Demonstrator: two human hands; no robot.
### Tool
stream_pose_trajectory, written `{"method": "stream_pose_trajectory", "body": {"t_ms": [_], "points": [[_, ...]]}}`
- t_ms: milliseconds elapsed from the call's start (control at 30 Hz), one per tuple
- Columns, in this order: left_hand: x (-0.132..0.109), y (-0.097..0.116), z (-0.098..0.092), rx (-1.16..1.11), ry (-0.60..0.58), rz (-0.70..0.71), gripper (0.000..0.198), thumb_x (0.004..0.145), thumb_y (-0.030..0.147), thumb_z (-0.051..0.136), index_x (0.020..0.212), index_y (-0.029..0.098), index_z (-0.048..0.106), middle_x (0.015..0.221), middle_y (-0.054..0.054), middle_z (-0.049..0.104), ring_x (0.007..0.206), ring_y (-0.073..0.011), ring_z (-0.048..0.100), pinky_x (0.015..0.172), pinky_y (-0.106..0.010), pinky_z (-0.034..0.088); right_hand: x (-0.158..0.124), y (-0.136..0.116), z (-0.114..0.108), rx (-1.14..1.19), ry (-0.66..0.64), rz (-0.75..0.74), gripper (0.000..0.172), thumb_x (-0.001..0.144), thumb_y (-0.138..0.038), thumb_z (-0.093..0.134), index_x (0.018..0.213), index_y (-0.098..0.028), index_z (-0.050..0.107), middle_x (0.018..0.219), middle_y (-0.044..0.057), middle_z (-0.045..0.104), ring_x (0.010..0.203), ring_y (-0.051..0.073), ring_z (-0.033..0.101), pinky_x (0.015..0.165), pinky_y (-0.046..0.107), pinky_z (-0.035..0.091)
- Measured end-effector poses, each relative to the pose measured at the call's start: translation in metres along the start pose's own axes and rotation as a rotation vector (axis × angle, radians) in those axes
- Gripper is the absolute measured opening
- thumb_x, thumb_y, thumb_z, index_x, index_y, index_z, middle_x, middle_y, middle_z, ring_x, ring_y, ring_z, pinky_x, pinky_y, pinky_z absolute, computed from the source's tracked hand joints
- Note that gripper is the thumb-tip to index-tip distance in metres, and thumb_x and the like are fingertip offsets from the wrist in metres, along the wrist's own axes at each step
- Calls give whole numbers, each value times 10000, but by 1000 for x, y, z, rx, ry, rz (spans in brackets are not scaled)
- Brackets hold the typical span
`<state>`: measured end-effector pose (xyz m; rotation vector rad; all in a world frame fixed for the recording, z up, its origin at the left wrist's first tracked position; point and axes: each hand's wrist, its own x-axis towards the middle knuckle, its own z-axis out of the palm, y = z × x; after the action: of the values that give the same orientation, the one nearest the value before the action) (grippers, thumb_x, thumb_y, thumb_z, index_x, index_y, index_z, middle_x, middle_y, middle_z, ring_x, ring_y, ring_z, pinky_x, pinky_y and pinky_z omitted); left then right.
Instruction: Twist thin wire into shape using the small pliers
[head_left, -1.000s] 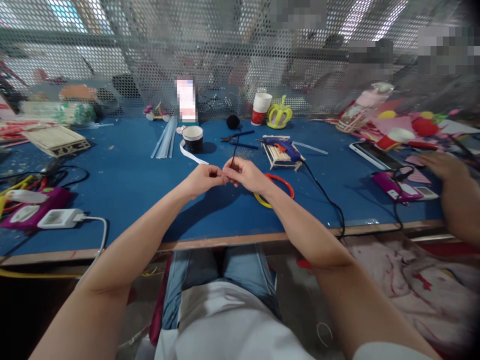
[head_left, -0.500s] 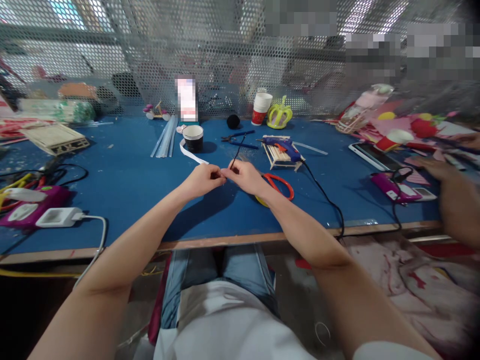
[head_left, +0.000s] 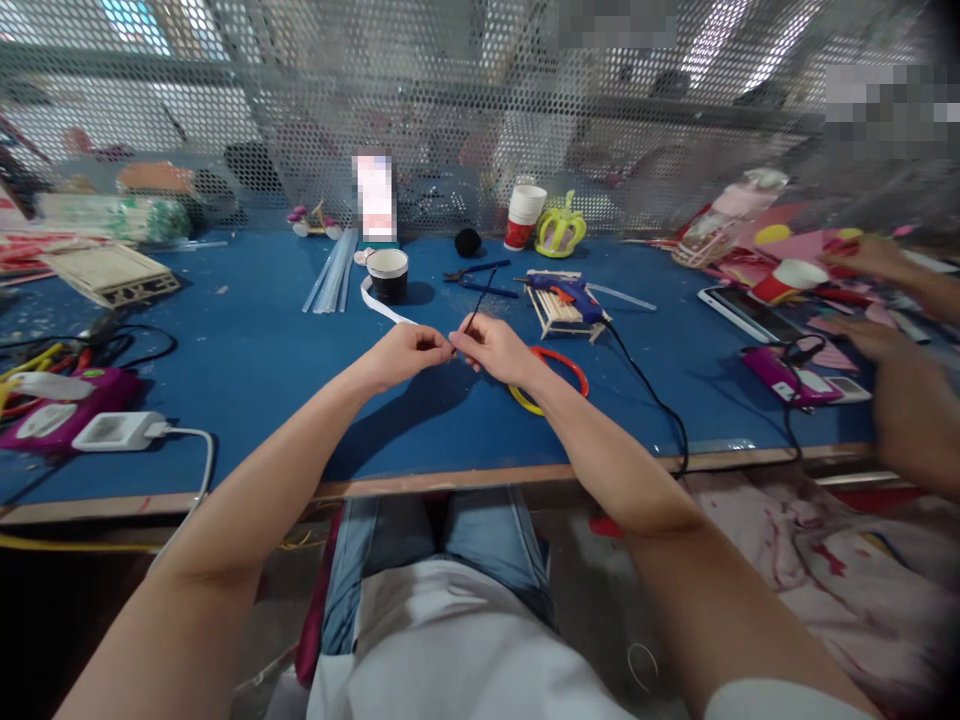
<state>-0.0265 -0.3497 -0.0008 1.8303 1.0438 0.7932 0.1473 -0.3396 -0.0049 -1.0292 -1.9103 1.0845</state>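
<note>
Between my two hands is a thin black strip, its free end pointing up and slightly right. My right hand pinches it. My left hand is closed at the fingertips by the strip's lower end, close to the right fingertips. Just behind my left hand stands a black cup with a white rim, and a white ribbon runs from beside it towards that hand. Scissors with red and yellow handles lie partly under my right wrist. Blue-handled pliers lie beyond my hands.
A purple glue gun rests on a small wooden rack, its cord running to the front edge. Clear sticks lie at the back left. Paper cups stand behind. Purple power strips sit leftwards and rightwards. Another person's hands work at the right.
My hands have shifted slightly, and the black strip leans further right between them. At the right, another person's upper hand has moved left, over the pink pieces.
</note>
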Motion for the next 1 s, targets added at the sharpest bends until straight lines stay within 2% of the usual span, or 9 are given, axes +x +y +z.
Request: {"method": "stream_pose_trajectory", "body": {"t_ms": [267, 333, 500, 600, 833, 933, 1000], "points": [[2, -4, 5, 152, 47, 14, 222, 703, 327, 563, 658, 111, 591, 573, 11, 518, 536, -82, 413, 528, -225, 319, 1, 3, 3, -265, 109, -90, 325, 768, -461, 562, 681, -154, 499, 577, -16, 509, 515, 85, 429, 496, 225, 322], [2, -4, 6, 130, 39, -4, 234, 701, 334, 568, 645, 108, 584, 557, 18, 497, 526, -78, 401, 524, -225, 313, 1, 4, 4, -239, 89, -78, 330, 768, -472, 555, 690, -155, 504, 580, -17, 504, 517, 85, 426, 489, 222, 323], [1, -4, 5, 0, 16, -36, 229, 690, 335, 589, 645, 112, 573, 570, 20, 497, 537, -74, 407, 533, -223, 318, 1, 4, 2, 25, -50, -83, 328, 778, -494, 535, 799, -170, 485, 631, -19, 510, 515, 86, 458, 454, 209, 361], [2, -5, 5, 17, 25, -20, 214, 694, 323, 583, 645, 116, 571, 576, 15, 510, 539, -77, 413, 534, -225, 323, 1, 4, 1, -34, -11, -77, 337, 775, -496, 536, 752, -163, 491, 594, -22, 496, 488, 82, 430, 453, 215, 346], [2, -3, 8, 325, 140, 58, 171, 700, 286, 571, 642, 125, 581, 586, 7, 532, 545, -89, 436, 522, -224, 313, 3, 6, 2, -273, 128, -113, 355, 760, -492, 553, 671, -153, 496, 562, -28, 470, 526, 85, 391, 509, 229, 308], [2, -3, 8, 318, 138, 55, 175, 701, 288, 570, 643, 124, 581, 584, 7, 529, 543, -87, 431, 515, -221, 306, 2, 5, 3, -242, 123, -98, 364, 755, -502, 553, 666, -154, 496, 566, -24, 468, 534, 89, 399, 510, 229, 321], [1, -3, 7, 255, 120, 45, 210, 707, 313, 568, 614, 125, 560, 545, 18, 488, 518, -77, 395, 494, -218, 282, 2, 4, 2, -148, 62, -82, 351, 760, -504, 547, 720, -158, 502, 595, -20, 485, 534, 90, 419, 492, 224, 336]]}}
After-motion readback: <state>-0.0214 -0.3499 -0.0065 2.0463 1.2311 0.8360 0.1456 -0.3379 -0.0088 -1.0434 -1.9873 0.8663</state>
